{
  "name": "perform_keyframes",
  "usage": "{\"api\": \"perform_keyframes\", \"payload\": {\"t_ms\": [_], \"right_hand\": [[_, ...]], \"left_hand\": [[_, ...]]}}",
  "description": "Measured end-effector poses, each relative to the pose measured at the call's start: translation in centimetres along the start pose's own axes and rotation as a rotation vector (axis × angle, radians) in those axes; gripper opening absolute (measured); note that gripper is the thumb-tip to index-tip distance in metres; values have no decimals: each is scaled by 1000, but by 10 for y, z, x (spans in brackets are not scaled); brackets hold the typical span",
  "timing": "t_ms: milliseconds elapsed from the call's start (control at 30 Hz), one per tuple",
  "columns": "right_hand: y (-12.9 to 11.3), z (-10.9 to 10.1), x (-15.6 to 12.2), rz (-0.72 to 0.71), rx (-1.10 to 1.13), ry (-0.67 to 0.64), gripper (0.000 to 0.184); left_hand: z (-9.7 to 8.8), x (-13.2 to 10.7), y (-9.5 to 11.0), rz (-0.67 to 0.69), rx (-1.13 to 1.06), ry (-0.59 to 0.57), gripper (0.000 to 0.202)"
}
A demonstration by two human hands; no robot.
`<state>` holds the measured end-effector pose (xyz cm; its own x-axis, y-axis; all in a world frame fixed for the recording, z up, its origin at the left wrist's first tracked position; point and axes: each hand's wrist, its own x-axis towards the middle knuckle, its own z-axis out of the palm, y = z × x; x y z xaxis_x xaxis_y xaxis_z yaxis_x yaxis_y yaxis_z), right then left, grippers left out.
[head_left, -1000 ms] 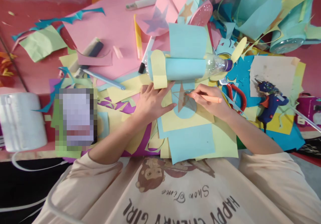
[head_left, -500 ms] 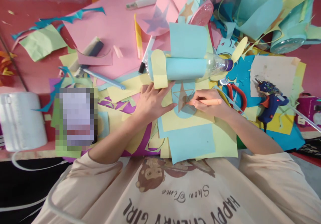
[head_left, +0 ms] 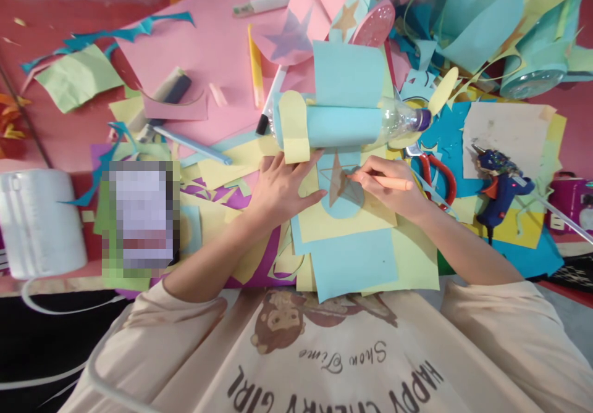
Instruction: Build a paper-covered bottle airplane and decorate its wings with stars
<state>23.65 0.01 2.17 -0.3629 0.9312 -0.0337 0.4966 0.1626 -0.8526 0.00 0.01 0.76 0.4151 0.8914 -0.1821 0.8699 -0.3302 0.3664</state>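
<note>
The right hand (head_left: 393, 194) pinches an orange marker (head_left: 396, 183) between thumb and fingers, its tip on a star (head_left: 336, 181) partly coloured in brown-orange. The star is on a rounded blue paper flap (head_left: 345, 210) at the middle of the table, reaching nearer from under a bottle (head_left: 389, 121) wrapped in blue paper. The left hand (head_left: 280, 191) lies spread and palm down on pale yellow paper just left of the flap, holding nothing visible.

The bottle lies on its side just beyond both hands, its purple cap (head_left: 422, 120) to the right. Right of the right hand are red-handled scissors (head_left: 451, 184), then a blue glue gun (head_left: 503, 194) by a whitish sheet (head_left: 514, 132). On the left are a pixelated object (head_left: 143, 215) and a white zippered pouch (head_left: 39, 225).

A large pink sheet (head_left: 208, 45) covers much of the far side, with pens and cut scraps on it. The reddish tabletop (head_left: 28, 42) shows at far left. Below its near left edge, a white cable (head_left: 65, 312) crosses a dark area; grey floor (head_left: 572, 323) shows at near right.
</note>
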Motion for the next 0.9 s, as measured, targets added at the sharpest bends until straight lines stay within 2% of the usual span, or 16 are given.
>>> {"api": "perform_keyframes", "payload": {"t_ms": [400,600,700,900], "right_hand": [[-1,-3,0,-70,17,-107,22],[1,-2,0,-8,40,-19,23],[1,-2,0,-12,49,-56,21],[1,-3,0,-52,51,-43,21]], "left_hand": [[0,0,0,-3,1,-8,69],[0,0,0,5,9,6,68],[0,0,0,5,8,5,68],[0,0,0,5,22,-8,69]]}}
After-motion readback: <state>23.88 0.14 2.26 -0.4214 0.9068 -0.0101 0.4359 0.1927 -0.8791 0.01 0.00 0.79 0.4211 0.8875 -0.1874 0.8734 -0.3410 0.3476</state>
